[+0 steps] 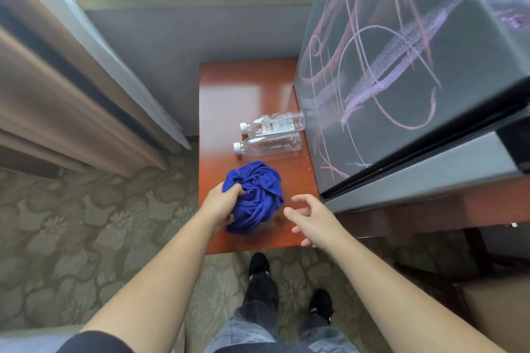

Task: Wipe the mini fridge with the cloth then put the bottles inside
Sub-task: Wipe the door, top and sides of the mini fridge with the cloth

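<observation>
Beside the scribbled mini fridge point(401, 66), the left hand point(220, 203) grips the bunched blue cloth point(256, 195) on the bench point(243, 89), the right hand point(308, 213) hovers open and empty, so wiping looks next.

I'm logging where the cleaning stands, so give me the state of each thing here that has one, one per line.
Dark grey mini fridge: door shut, side scribbled with pink and purple chalk, unwiped.
Blue crumpled cloth: bunched on the red-brown wooden table, gripped.
Two clear plastic bottles: lying down, capped, outside the fridge.
Left hand: closed on the cloth.
Right hand: open, empty.
</observation>
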{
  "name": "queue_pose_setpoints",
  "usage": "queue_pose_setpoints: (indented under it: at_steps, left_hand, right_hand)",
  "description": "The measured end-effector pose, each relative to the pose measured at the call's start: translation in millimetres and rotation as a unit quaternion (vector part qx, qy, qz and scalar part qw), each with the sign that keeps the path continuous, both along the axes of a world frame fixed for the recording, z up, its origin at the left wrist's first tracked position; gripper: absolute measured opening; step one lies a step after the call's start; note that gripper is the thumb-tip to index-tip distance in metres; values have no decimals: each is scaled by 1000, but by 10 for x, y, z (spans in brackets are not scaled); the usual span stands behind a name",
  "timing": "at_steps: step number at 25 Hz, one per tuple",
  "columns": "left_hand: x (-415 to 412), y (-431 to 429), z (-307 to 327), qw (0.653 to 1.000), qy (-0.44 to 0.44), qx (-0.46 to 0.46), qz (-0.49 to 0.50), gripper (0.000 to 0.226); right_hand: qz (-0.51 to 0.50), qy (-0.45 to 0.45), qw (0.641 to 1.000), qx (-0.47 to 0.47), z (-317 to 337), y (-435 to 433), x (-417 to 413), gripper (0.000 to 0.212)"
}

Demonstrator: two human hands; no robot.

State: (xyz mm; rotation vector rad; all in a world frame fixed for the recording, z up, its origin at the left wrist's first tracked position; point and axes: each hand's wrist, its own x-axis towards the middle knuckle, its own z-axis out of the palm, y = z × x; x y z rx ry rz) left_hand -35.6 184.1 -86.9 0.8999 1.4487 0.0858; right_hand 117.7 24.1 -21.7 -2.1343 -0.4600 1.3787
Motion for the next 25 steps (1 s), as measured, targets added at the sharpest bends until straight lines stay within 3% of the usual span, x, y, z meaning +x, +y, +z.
queue_pose_setpoints:
  at_steps: [2, 4, 6, 12, 15, 20, 25]
  left_hand:
    - [-22, -187, 242, 997, -59, -41, 22, 24]
    - [-23, -406, 495, 991, -110, -75, 7, 29]
    - [19, -659, 762, 983, -153, -98, 4, 16]
    - [239, -1664, 1312, 975, -209, -52, -44, 22]
    - [492, -2196, 1514, 975, -207, 21, -77, 32]
    - [1026, -2788, 1821, 970, -190, 105, -107, 45]
    - [1468, -3034, 2122, 955, -228, 128, -142, 53]
  right_hand:
    - [28, -5, 999, 38, 79, -96, -17, 69]
    - [46, 35, 992, 114, 213, -214, -51, 81]
    - [64, 63, 980, 180, 383, -390, -60, 72]
    - [3, 63, 955, 289, 752, -1286, 134, 67]
    - [-19, 1, 959, 284, 865, -1846, 354, 62]
    - [-83, -121, 956, 256, 1043, -2504, 704, 88]
    - [-85, -43, 931, 353, 1265, -2727, 929, 64]
